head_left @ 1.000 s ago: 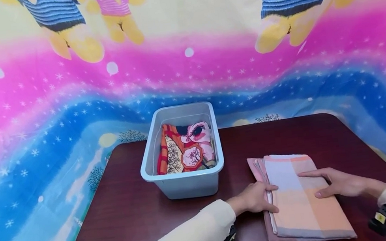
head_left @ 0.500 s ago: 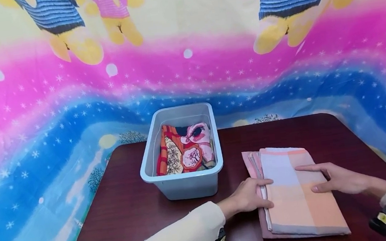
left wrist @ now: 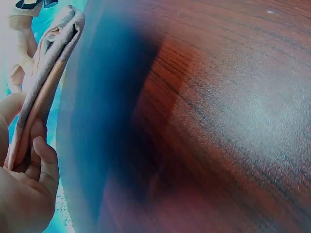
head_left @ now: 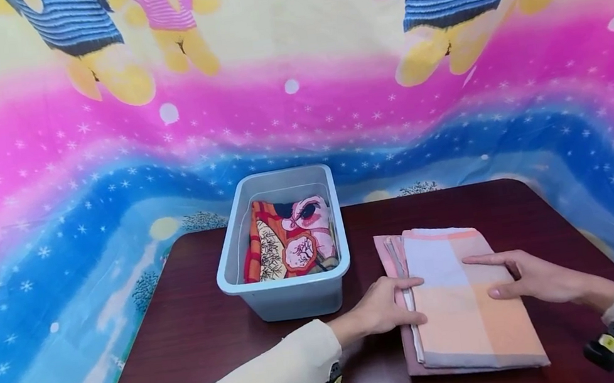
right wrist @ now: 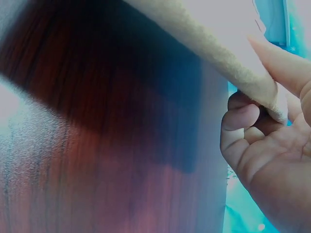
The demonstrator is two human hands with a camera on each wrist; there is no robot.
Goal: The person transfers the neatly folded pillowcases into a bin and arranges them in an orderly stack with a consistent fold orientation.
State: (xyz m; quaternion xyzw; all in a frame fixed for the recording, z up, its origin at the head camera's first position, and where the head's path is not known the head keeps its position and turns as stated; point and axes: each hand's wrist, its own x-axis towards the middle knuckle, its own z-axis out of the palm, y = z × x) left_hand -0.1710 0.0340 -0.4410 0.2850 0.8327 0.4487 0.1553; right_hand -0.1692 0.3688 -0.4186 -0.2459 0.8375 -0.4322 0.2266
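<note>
A folded checked cloth [head_left: 452, 320] in white, peach and lavender lies between my two hands on the right side in the head view. My left hand [head_left: 378, 305] grips its left edge, thumb and a finger over the top. At its right edge my right hand [head_left: 541, 278] holds on, with thumb and index finger across the upper face. The left wrist view shows the cloth's folded layers [left wrist: 51, 82] pinched between thumb and curled fingers, above a shadow on the table. In the right wrist view, fingers [right wrist: 240, 119] curl under the cloth's edge [right wrist: 214, 53], also off the tabletop.
A grey-blue plastic tub [head_left: 296, 300] stands left of the cloth, towards the back of the dark wooden table [head_left: 198, 330]. Inside it lie colourful patterned fabrics [head_left: 299, 249] in red, orange and pink. A printed curtain [head_left: 287, 118] hangs behind the table.
Both hands have moved the cloth slightly left and upward in the head view, nearer the tub's side. Their hold looks the same. The whole view has shifted a little.
</note>
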